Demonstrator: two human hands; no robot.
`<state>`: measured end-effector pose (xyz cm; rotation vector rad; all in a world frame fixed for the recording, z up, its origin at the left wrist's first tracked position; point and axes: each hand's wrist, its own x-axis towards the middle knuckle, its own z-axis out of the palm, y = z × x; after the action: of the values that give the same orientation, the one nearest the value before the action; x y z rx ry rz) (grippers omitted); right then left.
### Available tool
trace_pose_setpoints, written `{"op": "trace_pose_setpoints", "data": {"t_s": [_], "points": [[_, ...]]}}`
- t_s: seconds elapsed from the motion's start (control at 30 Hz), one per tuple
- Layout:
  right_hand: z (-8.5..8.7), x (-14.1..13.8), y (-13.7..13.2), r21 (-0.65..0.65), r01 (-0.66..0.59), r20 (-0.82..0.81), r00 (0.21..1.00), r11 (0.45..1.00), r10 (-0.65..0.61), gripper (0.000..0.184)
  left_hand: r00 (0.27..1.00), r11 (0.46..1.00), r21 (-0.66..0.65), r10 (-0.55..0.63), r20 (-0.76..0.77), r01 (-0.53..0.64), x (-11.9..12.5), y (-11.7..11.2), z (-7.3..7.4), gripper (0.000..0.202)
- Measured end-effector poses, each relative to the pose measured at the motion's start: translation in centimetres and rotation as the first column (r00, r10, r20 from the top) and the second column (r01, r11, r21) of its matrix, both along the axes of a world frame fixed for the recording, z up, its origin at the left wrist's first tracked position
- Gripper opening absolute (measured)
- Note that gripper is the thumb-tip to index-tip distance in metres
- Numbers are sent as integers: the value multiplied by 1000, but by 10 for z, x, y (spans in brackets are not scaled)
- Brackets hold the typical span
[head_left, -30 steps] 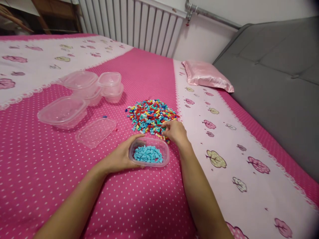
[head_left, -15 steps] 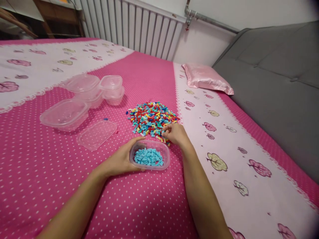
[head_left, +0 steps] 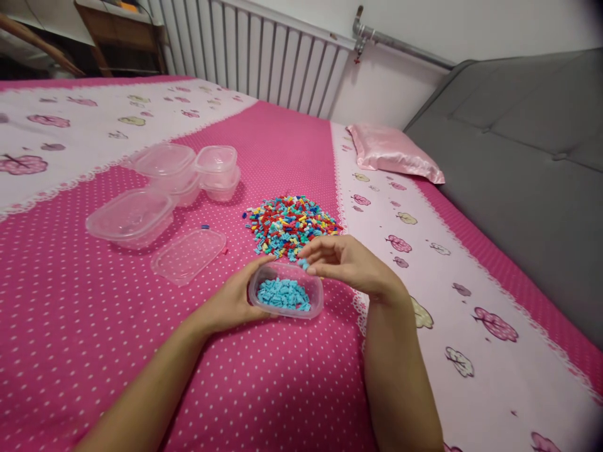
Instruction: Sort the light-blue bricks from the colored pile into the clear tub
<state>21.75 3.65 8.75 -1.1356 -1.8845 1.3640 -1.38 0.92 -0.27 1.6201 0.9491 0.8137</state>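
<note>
My left hand (head_left: 235,298) is closed around the left side of a clear plastic container (head_left: 316,300), which tilts toward me. Inside it lies a layer of small light blue toy bricks (head_left: 282,294). Over the container's far right rim is my right hand (head_left: 346,263), its thumb and fingertips pinched on a few light blue toy bricks (head_left: 303,263). Just beyond the container spreads a pile of mixed toy bricks (head_left: 287,220) in red, yellow, blue, white and green. A clear lid (head_left: 188,256) lies flat to the left.
Several lidded clear containers (head_left: 130,216) stand at the left on the pink dotted bedspread (head_left: 282,383). One dark blue brick (head_left: 205,226) lies near the loose lid. A pink pillow (head_left: 396,150) rests by the grey headboard (head_left: 518,138). A white radiator (head_left: 264,56) lines the wall.
My right hand has come back from the pile's near edge to the container's rim, with light blue toy bricks at its fingertips. My left hand keeps its hold on the container.
</note>
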Motion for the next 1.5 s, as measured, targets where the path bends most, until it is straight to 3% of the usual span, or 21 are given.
{"op": "trace_pose_setpoints", "data": {"t_s": [0.07, 0.13, 0.2, 0.23, 0.3, 0.33, 0.47, 0.77, 0.9, 1.2, 1.3, 1.43, 1.5], "points": [[3, 4, -2, 58, 85, 28, 996, 995, -87, 29, 1000, 1000, 5, 0, -4, 0, 0, 0, 0, 84], [-2, 12, 4, 182, 327, 98, 932, 927, -348, 28, 1000, 1000, -2, 8, -13, -8, 0, 0, 0, 84], [-12, 22, 14, 343, 536, 253, 738, 771, -625, 26, 1000, 1000, -11, 14, -23, -14, 0, -1, 1, 85], [-18, 26, 20, 399, 575, 360, 618, 714, -699, 26, 1000, 1000, -17, 15, -25, -15, 0, -1, 1, 85], [-31, 32, 30, 417, 590, 542, 449, 692, -710, 27, 1000, 1000, -23, 18, -25, -18, 0, -1, 2, 85], [-36, 33, 34, 392, 585, 606, 417, 710, -678, 27, 1000, 999, -25, 20, -24, -21, 0, -1, 2, 85], [-52, 32, 44, 315, 539, 673, 454, 782, -584, 28, 999, 999, -21, 29, -33, -30, 0, 0, 2, 86], [-67, 34, 51, 344, 446, 595, 577, 826, -559, 27, 1000, 999, -42, 7, -11, -7, -2, 2, -3, 89], [-72, 33, 53, 368, 435, 567, 596, 822, -569, 23, 1000, 998, -54, 12, -16, -13, -1, 2, 0, 87], [-64, 28, 50, 400, 465, 597, 522, 790, -609, 21, 1000, 999, -42, 9, -22, -10, -1, 2, 1, 87], [-63, 31, 50, 360, 473, 581, 561, 804, -590, 19, 1000, 999, -39, 7, -22, -7, -1, 1, 2, 87], [-57, 32, 48, 358, 509, 498, 605, 783, -621, 19, 1000, 999, -36, 11, -26, -11, -1, 1, 2, 86], [-47, 28, 42, 348, 490, 406, 689, 799, -600, 17, 1000, 999, -34, 8, -20, -9, -1, 1, 2, 86]]}}
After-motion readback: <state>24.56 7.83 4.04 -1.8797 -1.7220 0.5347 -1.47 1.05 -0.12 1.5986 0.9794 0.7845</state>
